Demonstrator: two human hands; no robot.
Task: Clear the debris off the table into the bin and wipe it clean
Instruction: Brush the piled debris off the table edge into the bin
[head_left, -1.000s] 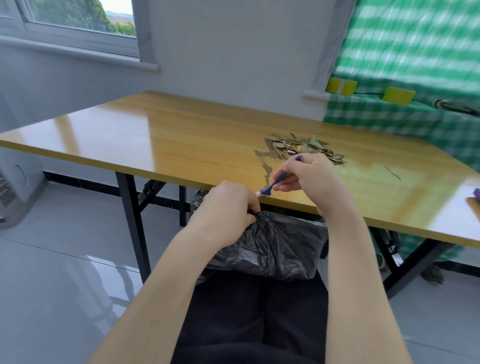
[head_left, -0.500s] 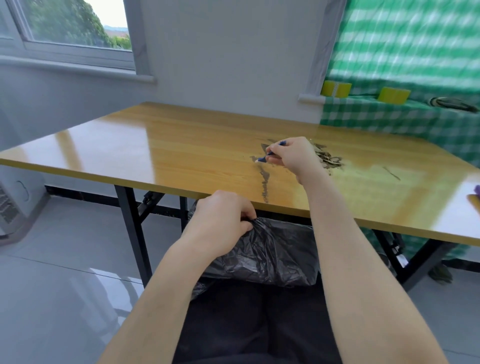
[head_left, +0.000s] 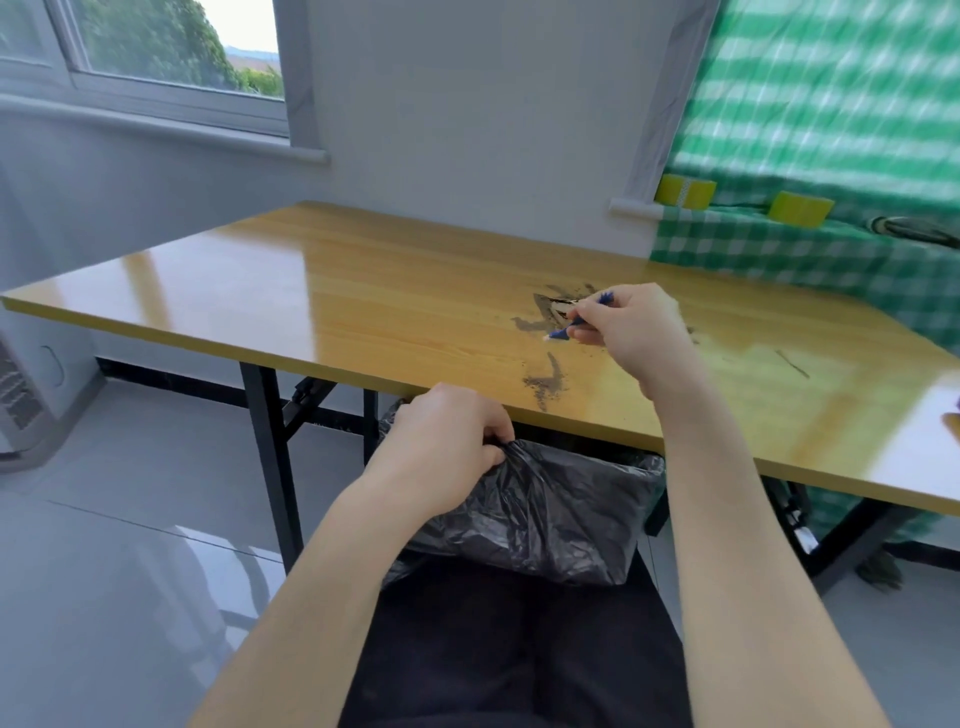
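Note:
A glossy wooden table (head_left: 395, 306) carries dark crumbly debris (head_left: 545, 312) near its middle, with a smeared trail of debris (head_left: 545, 382) running toward the front edge. My right hand (head_left: 631, 332) sits over the main pile and grips a small blue tool (head_left: 569, 330), covering most of the pile. Under the front edge stands a bin lined with a black plastic bag (head_left: 550, 514). My left hand (head_left: 447, 441) grips the bag's rim just below the table edge.
A single thin stick (head_left: 792, 364) lies on the table's right part. Green checked cloth (head_left: 810, 254) covers a surface behind, with two yellow tape rolls (head_left: 685, 191) on it. Black table legs (head_left: 270, 462) stand left of the bin. A purple item peeks in at the right edge (head_left: 955, 421).
My right hand with the blue tool moved from the table's front edge back onto the debris pile. A smeared trail of debris now shows near the edge. My left hand stayed on the bag.

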